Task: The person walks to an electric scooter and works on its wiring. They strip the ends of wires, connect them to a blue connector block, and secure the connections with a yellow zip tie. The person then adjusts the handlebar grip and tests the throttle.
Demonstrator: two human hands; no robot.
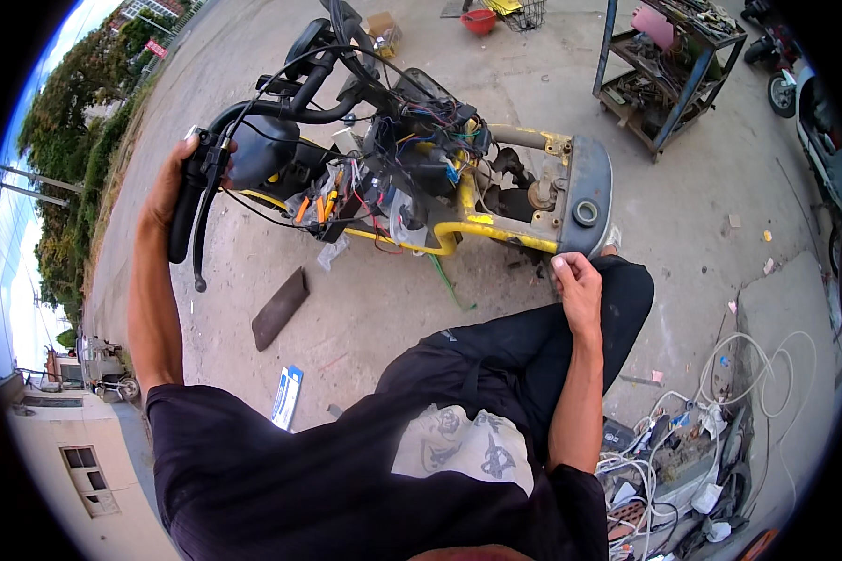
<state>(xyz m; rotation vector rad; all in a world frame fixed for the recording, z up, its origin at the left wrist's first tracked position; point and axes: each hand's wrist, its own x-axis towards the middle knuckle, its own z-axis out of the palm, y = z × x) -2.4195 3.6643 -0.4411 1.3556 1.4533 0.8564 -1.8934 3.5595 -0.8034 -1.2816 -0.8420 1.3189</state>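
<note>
A partly stripped electric scooter with a yellow frame [447, 234] stands in front of me. My left hand [166, 182] is wrapped round the left end of its handlebar, at the black grip [185, 220] and switch housing, its thumb on top. The black brake lever [201, 245] hangs beside the grip. By my knee, below the grey rear cover [589, 168], my right hand [580, 292] is closed with its fingers curled in; what they hold, if anything, cannot be made out. Bare wires [444, 120] lie bundled over the middle, and orange-handled tools [327, 204] sit in the footwell.
A metal tool cart [669, 103] stands at the far right, a red bowl [479, 21] at the far middle. On the ground lie a dark flat board [280, 309], a blue-and-white package [288, 397] and, at lower right, tangled white cable [767, 374]. Parked scooters [819, 140] line the right edge.
</note>
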